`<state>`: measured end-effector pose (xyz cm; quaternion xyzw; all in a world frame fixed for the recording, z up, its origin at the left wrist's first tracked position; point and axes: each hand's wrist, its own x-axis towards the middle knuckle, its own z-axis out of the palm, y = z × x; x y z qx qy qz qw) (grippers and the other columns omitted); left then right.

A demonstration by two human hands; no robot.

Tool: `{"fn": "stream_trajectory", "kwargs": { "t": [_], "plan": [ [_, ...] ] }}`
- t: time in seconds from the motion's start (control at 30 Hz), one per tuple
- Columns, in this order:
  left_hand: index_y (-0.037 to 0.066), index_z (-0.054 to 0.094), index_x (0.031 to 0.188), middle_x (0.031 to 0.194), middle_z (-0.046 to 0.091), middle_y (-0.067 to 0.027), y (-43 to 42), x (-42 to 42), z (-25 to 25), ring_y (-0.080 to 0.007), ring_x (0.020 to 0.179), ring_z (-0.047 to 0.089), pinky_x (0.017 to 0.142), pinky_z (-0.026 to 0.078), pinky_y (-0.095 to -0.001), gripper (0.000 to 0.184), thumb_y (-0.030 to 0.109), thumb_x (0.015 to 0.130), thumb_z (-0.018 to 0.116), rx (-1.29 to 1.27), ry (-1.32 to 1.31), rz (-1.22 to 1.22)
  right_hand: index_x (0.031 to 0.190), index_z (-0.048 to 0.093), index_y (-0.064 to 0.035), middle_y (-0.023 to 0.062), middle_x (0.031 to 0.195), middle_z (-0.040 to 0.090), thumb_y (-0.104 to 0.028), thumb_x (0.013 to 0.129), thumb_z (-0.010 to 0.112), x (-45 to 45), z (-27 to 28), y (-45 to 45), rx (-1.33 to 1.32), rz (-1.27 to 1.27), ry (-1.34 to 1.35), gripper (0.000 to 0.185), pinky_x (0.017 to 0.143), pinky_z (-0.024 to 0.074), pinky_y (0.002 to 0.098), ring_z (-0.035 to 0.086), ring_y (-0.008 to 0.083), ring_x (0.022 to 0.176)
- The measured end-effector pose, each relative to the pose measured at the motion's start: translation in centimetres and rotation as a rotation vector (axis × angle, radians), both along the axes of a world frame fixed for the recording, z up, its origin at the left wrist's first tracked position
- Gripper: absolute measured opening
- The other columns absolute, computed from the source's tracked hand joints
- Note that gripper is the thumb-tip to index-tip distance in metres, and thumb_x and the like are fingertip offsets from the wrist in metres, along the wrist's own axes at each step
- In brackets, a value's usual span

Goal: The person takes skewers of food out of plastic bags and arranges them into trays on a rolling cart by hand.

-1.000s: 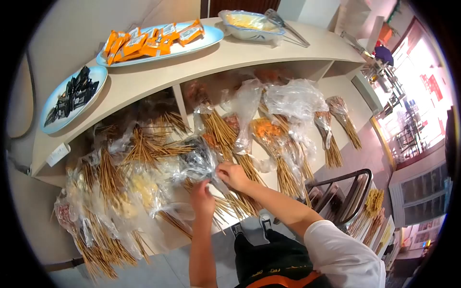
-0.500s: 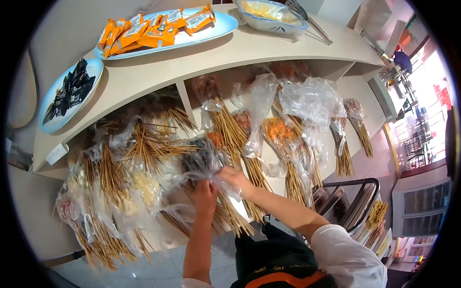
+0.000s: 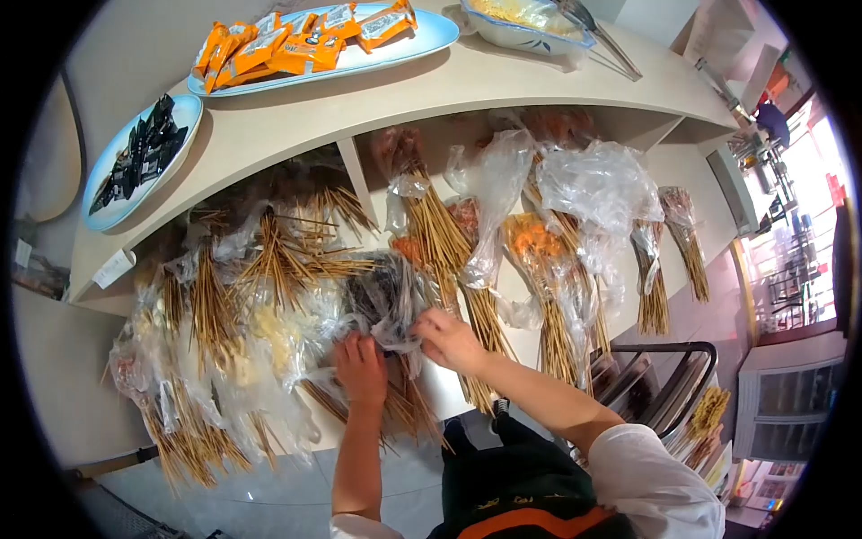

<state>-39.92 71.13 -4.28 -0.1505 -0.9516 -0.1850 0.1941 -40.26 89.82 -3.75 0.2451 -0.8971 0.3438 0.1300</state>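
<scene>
The dark-filled bag (image 3: 377,292) (clear film, gathered over dark contents) lies on the shelf (image 3: 624,305), just in front of the divider panel (image 3: 350,166). Thin wooden skewers (image 3: 411,409) extend below the bag toward the shelf's front edge. The left hand (image 3: 361,368) is positioned at the bag's lower left edge, palm down, fingers bent and close together; its fingertips are hidden, so whether the grip pinches film cannot be told. The right hand (image 3: 449,341) is at the bag's right edge, fingers bent against the film; whether this grip is closed on it cannot be told either. The hands are apart, with the lower part of the bag between them.

Adjacent left: a bag with pale yellow contents (image 3: 269,328) and, above it, a fanned skewer bundle (image 3: 278,260). To the right, well apart from the right hand: a bag with orange contents (image 3: 530,238), its skewers pointing forward.

Above the shelf, the counter (image 3: 539,85) carries a long oval dish (image 3: 431,45) of orange packets (image 3: 305,54), a smaller dish (image 3: 121,211) of black packets (image 3: 139,148), and a bowl (image 3: 530,40).
</scene>
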Motion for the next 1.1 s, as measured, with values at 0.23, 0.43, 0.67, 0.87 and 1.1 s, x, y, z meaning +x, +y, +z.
{"fn": "stream_trajectory", "kwargs": {
  "t": [0.23, 0.43, 0.67, 0.87, 1.1],
  "plan": [
    [0.007, 0.05, 0.078, 0.096, 0.049, -0.0099, -0.1, -0.9, -0.1, -0.0315, 0.08, 0.049, 0.068, 0.041, -0.0392, 0.013, 0.004, 0.068, 0.057, -0.077, 0.147, -0.093, 0.081, 0.053, -0.0053, 0.0089, 0.078, 0.047, -0.004, 0.065, 0.055, 0.5, 0.1, -0.6, 0.056, -0.17, -0.105, 0.016, 0.057, 0.0449, 0.0324, 0.051, 0.0258, 0.067],
    [0.003, 0.051, 0.078, 0.083, 0.051, -0.0059, -5.4, -1.6, -7.9, -0.017, 0.063, 0.052, 0.051, 0.042, -0.0277, 0.005, 0.005, 0.076, 0.055, 0.645, -0.06, 0.396, 0.077, 0.052, -0.003, 0.0089, 0.067, 0.049, -0.003, 0.078, 0.05, 1.9, -1.5, 1.8, -0.373, -0.634, -0.355, 0.002, 0.051, 0.0414, 0.0269, 0.05, 0.0175, 0.058],
    [0.003, 0.045, 0.096, 0.078, 0.05, -0.008, -2.9, 2.7, -1.2, -0.0161, 0.061, 0.05, 0.055, 0.041, -0.0274, 0.035, 0.016, 0.071, 0.065, 0.86, -0.171, 0.429, 0.085, 0.048, -0.0011, 0.0106, 0.064, 0.054, -0.011, 0.08, 0.051, 9.3, -2.2, -2.2, -0.524, -0.54, -0.66, 0.012, 0.054, 0.0441, 0.0314, 0.055, 0.0199, 0.057],
    [0.002, 0.045, 0.095, 0.076, 0.055, -0.0083, -0.7, 2.7, 0.0, -0.0153, 0.057, 0.055, 0.053, 0.042, -0.028, 0.033, 0.019, 0.074, 0.063, 0.61, -0.485, 0.389, 0.089, 0.051, 0.0007, 0.0192, 0.079, 0.057, -0.025, 0.08, 0.051, 8.2, -3.1, -6.4, -0.354, -0.562, -0.912, 0.027, 0.065, 0.0432, 0.0341, 0.056, 0.0312, 0.075],
    [0.006, 0.041, 0.095, 0.084, 0.058, -0.0097, 0.3, 0.9, -3.0, -0.0159, 0.069, 0.059, 0.053, 0.046, -0.0265, 0.014, 0.015, 0.085, 0.045, 1.201, -0.515, 0.272, 0.099, 0.054, 0.0007, 0.0157, 0.088, 0.058, -0.03, 0.07, 0.061, 6.4, -5.8, -6.8, -0.435, -0.518, -1.107, 0.043, 0.076, 0.039, 0.0321, 0.052, 0.0236, 0.085]
  ]
}}
